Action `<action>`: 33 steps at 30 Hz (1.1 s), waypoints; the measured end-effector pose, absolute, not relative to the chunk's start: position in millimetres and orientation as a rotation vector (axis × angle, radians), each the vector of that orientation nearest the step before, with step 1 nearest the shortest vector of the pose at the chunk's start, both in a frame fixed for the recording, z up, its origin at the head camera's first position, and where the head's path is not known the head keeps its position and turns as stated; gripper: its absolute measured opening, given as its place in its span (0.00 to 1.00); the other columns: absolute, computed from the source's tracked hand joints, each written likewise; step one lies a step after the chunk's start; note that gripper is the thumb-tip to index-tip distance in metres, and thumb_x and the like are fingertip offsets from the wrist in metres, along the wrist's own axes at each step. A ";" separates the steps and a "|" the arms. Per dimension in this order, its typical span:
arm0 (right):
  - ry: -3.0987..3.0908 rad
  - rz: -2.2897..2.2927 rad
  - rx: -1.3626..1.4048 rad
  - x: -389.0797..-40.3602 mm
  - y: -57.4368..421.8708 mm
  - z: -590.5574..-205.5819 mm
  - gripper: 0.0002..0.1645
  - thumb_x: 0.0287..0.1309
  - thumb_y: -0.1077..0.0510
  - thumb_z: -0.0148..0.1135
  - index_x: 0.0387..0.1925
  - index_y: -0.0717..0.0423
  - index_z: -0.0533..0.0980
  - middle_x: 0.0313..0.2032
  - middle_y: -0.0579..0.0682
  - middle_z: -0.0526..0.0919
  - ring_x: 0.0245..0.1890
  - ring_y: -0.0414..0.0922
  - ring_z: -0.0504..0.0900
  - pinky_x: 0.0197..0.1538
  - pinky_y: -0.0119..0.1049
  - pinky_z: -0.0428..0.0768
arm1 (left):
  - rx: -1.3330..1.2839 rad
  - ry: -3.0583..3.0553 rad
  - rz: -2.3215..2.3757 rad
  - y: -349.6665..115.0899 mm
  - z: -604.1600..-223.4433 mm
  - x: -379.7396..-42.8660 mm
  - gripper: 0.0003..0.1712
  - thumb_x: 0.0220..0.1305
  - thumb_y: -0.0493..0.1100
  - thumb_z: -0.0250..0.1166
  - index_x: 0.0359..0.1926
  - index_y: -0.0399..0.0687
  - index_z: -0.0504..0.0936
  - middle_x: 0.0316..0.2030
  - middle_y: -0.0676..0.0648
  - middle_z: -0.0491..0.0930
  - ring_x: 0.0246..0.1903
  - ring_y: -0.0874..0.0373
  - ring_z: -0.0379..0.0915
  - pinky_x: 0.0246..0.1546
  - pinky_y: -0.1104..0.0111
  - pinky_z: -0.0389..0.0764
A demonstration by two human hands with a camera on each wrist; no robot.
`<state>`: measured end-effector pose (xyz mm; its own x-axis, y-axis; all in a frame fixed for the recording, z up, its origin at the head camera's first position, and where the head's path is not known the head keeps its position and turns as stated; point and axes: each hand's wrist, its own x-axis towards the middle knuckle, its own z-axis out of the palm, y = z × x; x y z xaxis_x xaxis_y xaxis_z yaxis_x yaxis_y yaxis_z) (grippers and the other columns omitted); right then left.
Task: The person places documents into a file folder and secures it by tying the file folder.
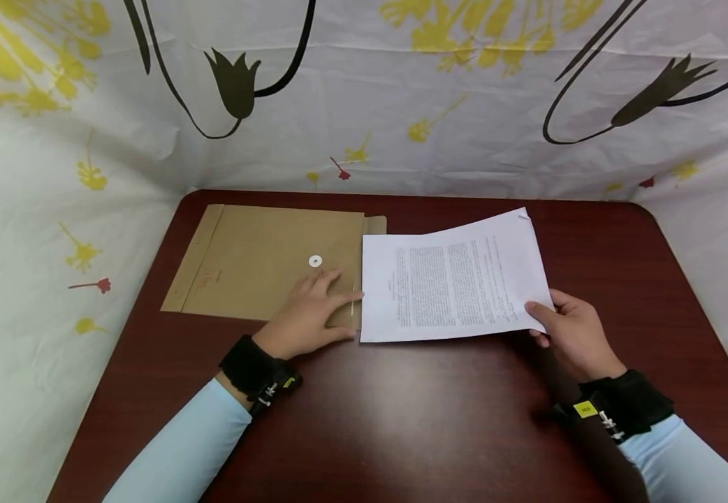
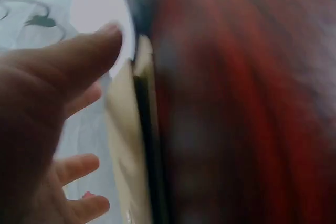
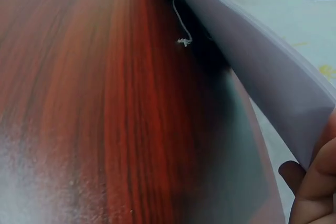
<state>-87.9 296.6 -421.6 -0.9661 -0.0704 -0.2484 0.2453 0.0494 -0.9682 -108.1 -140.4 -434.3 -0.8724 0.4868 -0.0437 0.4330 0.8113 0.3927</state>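
A stack of printed sheets lies tilted in the air to the right of a brown document envelope, its left edge meeting the envelope's open right end. With thumb and fingers, my right hand pinches the stack's near right corner; the sheets slope above the table in the right wrist view. Fingers spread, my left hand is over the envelope's right part, its fingertips close to the sheets' left edge. The left wrist view shows the envelope's mouth gaping slightly beside the thumb. Whether any paper remains inside is hidden.
The dark red-brown table has rounded far corners. A patterned white cloth hangs behind it and at both sides. A white button sits on the envelope, and a thin white string dangles beneath the sheets.
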 end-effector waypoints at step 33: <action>1.836 -2.243 0.204 -115.1 281.3 -420.2 0.22 0.68 0.58 0.62 0.59 0.62 0.71 0.44 0.48 0.87 0.23 0.38 0.75 0.22 0.28 0.70 | 0.818 2.843 0.533 -136.3 -434.0 -110.4 0.28 0.48 0.59 0.77 0.44 0.54 0.74 0.71 0.37 0.64 0.71 0.44 0.60 0.61 0.39 0.69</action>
